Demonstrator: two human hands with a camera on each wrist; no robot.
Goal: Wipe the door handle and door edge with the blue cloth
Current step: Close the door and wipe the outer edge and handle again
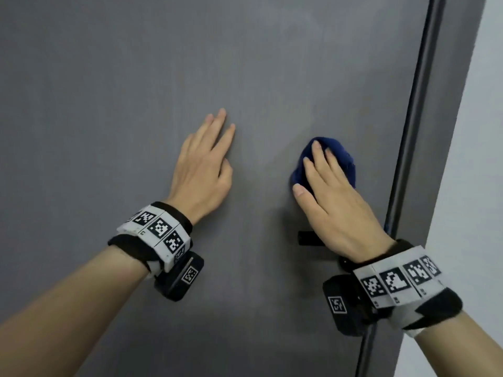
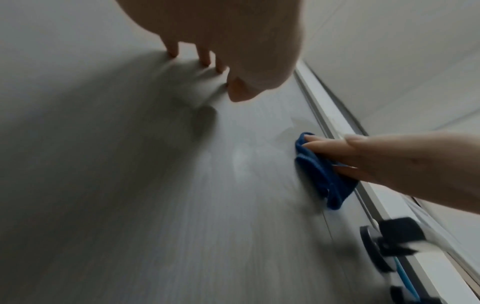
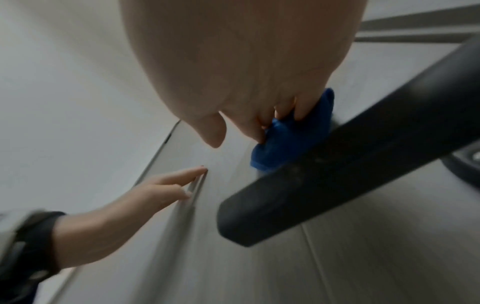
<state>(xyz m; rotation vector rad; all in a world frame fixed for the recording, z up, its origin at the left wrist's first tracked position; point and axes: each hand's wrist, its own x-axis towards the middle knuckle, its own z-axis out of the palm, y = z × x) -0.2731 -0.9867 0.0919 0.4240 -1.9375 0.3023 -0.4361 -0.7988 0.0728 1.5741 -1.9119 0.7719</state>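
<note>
Both hands are resting on the door [image 1: 136, 91]: left hand [image 1: 202, 165] flat and empty, right hand [image 1: 330, 198] pressing the cloth [image 1: 340, 156]. Nearer the right hand, the handle [image 1: 307, 238] is lying just below it, its long axis level; the edge [image 1: 413, 131] is running upright beside it.

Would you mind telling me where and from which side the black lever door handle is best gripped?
Probably grip the black lever door handle along its straight bar, near the free end. Come from the front, fingers curling over the top: the bar stands off the grey door, leaving room behind.
</note>
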